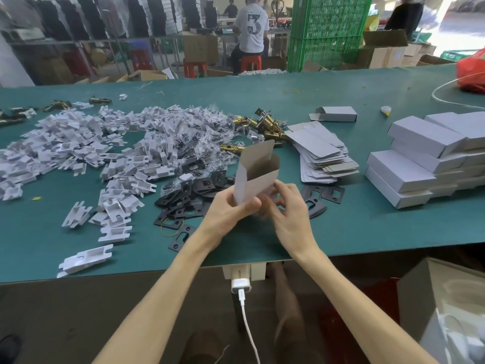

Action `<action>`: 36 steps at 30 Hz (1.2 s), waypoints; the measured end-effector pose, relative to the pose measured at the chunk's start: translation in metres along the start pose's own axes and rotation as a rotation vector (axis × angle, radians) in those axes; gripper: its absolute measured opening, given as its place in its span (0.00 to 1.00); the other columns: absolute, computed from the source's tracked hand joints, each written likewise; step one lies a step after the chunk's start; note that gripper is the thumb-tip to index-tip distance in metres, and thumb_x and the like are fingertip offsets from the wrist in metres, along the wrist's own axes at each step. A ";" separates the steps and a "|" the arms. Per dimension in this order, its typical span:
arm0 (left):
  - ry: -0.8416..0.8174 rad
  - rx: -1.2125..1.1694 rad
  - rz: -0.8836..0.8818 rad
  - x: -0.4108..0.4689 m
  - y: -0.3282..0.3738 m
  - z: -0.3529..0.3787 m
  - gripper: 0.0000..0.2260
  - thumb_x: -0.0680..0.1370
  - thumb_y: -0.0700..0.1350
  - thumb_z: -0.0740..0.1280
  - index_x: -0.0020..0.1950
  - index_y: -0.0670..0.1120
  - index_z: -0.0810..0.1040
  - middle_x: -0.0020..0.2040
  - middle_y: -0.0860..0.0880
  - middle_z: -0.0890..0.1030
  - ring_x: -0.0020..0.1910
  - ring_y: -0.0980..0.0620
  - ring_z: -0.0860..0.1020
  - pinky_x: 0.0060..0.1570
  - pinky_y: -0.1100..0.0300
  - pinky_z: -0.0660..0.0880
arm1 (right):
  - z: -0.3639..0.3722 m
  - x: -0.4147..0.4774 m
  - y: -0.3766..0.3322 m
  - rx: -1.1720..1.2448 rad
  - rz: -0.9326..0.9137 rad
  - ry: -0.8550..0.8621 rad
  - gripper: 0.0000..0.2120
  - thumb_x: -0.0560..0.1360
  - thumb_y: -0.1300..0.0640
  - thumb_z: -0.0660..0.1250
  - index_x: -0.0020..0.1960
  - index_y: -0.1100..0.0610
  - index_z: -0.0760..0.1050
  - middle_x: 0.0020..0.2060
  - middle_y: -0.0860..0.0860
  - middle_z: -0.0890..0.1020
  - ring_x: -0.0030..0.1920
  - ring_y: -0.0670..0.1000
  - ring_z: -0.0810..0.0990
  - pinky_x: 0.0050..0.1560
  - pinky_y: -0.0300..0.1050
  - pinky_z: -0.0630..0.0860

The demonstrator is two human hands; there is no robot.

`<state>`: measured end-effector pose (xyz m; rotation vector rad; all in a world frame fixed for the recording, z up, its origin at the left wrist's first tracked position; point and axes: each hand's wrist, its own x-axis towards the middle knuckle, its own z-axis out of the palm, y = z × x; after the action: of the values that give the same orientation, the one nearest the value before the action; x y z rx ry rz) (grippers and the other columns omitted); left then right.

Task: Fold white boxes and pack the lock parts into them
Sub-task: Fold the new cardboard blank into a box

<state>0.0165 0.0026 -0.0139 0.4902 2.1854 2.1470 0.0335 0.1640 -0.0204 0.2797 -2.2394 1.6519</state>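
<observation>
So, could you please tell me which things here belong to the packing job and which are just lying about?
Job: open box in left hand and right hand, flat blanks, brass latches, black plates, white inserts, closed boxes.
Lying about: red bag, charger.

Bare mat (349, 219) lies open between black plates (183, 199) and stacked boxes (401, 177); white inserts (65, 143) crowd the left.

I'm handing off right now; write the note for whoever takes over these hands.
Hands: left hand grips the half-folded box, top open, flap up; right hand pinches its bottom end.
Supplies: flat blanks ahead-right; black plates, brass latches, white inserts loose on the table.
Done: closed boxes stacked far right.
To do: close this bottom, pack parts, shut.
</observation>
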 end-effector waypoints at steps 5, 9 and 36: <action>0.116 0.066 0.002 0.012 0.000 0.000 0.13 0.74 0.45 0.79 0.55 0.43 0.85 0.48 0.50 0.88 0.48 0.54 0.85 0.50 0.57 0.81 | -0.004 0.005 0.001 0.078 0.122 -0.004 0.12 0.81 0.56 0.68 0.64 0.52 0.77 0.51 0.55 0.76 0.39 0.49 0.84 0.39 0.38 0.81; 0.288 -0.244 -0.103 0.031 0.002 -0.007 0.22 0.74 0.51 0.76 0.61 0.37 0.83 0.57 0.37 0.86 0.60 0.35 0.83 0.66 0.35 0.76 | 0.002 0.005 0.001 0.071 0.187 -0.055 0.13 0.80 0.59 0.69 0.64 0.55 0.76 0.54 0.54 0.78 0.40 0.49 0.84 0.39 0.40 0.81; 0.499 -0.366 -0.023 0.042 -0.016 -0.009 0.13 0.76 0.55 0.73 0.53 0.47 0.86 0.51 0.41 0.87 0.52 0.38 0.86 0.54 0.30 0.80 | 0.077 0.204 0.002 -1.015 -0.162 -0.634 0.12 0.83 0.58 0.61 0.64 0.62 0.71 0.60 0.62 0.75 0.61 0.63 0.75 0.55 0.56 0.75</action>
<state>-0.0286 0.0046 -0.0214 -0.1051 1.8807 2.8051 -0.1671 0.0999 0.0362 0.7326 -3.0544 0.1887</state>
